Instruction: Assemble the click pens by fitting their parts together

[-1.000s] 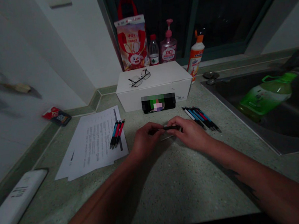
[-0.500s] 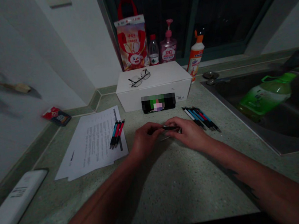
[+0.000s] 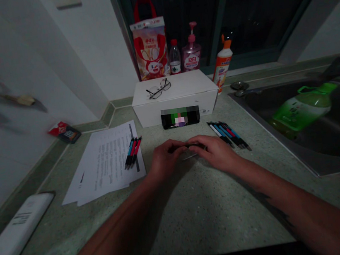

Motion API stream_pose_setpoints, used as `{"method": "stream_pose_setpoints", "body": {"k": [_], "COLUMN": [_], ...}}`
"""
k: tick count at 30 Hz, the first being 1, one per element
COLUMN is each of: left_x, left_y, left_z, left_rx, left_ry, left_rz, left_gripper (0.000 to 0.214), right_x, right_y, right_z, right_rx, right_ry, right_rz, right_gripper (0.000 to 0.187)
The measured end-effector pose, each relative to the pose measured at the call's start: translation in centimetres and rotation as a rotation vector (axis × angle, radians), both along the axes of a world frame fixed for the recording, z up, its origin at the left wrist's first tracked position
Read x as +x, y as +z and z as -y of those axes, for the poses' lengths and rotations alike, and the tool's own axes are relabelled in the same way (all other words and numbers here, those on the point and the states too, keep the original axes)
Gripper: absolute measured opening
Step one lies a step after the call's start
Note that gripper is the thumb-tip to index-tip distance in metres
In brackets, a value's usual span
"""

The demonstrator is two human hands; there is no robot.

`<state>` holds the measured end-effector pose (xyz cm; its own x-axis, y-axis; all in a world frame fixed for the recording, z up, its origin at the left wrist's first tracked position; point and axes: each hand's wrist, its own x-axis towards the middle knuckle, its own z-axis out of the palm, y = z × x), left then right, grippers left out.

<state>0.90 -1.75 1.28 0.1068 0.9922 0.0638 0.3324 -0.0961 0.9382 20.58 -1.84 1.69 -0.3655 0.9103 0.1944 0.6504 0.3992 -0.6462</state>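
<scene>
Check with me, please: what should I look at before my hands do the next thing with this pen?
1. Left hand and right hand both on the pen: ok.
2. Pen in one piece: cannot tell, the fingers hide most of it.
3. Small shiny bit below the hands: cannot tell what it is.
4. Pens on the papers: ok, bunched together, apart from the hands.
5. Row of pens by the right hand: ok, not touching it.
</scene>
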Motion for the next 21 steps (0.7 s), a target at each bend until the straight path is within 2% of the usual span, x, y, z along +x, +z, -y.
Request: {"method": "stream_pose_setpoints", "body": {"k": [5, 9, 12, 15, 17, 19, 21], "left_x": [0.0, -0.2, -0.2, -0.2, -0.3, -0.4, -0.7], "left_y": [0.1, -0.2, -0.6, -1.0, -1.2, -1.4, -1.7], "left_z": [0.0, 0.1, 0.1, 0.1, 0.1, -0.1, -0.5], "left_rx": [0.007, 0.037, 0.158, 0.282, 0.308, 0.303, 0.297], "left_ry": [-0.005, -0.053, -0.219, -0.451, -0.54, -0.52, -0.407], "left_rz": [-0.02, -0.103, -0.278, -0.428, -0.487, -0.511, -0.523], "left_gripper": [0.003, 0.006, 0.006, 0.005, 0.003, 0.003, 0.006], "right_x": [0.0, 0.3, 0.6, 0.9, 0.9, 0.9, 0.9], "right_y": [0.0, 0.0, 0.1, 0.2, 0.0, -0.3, -0.5], "right_z": [0.0, -0.3, -0.4, -0.4, -0.3, -0.3, -0.3], "right_rx": [0.005, 0.021, 0.058, 0.059, 0.051, 0.052, 0.066], "right_ry": [0.001, -0.006, -0.039, -0.001, 0.044, 0.064, 0.067], "right_rz": [0.0, 0.085, 0.113, 0.251, 0.355, 0.413, 0.444], "right_gripper": [0.014, 0.032, 0.023, 0.011, 0.009, 0.01, 0.012]}}
